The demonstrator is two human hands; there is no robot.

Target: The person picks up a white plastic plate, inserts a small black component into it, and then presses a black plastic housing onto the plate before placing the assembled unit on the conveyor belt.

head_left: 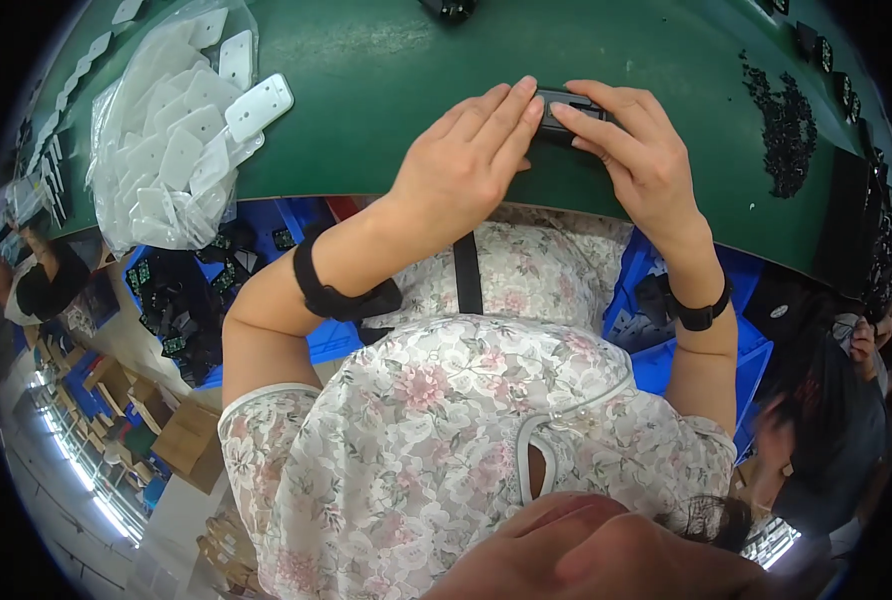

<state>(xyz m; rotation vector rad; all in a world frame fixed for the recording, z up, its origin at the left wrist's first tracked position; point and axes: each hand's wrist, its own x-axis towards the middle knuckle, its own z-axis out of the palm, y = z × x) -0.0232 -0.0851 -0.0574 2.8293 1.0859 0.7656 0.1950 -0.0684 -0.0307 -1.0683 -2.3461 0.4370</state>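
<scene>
Over the green table, my left hand [461, 155] lies against the left end of a small black rectangular plastic case [573, 99], its fingers stretched close together and pressed to it. My right hand [641, 145] grips the right part of the same case, with the thumb along its near side and the other fingers curled over the far side. Both hands cover much of the case, so its ends are hidden.
On the green table [366, 120], a clear bag of white plates [181, 150] lies left and tiny black parts [791, 140] are heaped right. Below its edge stand blue bins [336, 342], one holding black parts and circuit boards [171, 310]. Other people sit at both sides.
</scene>
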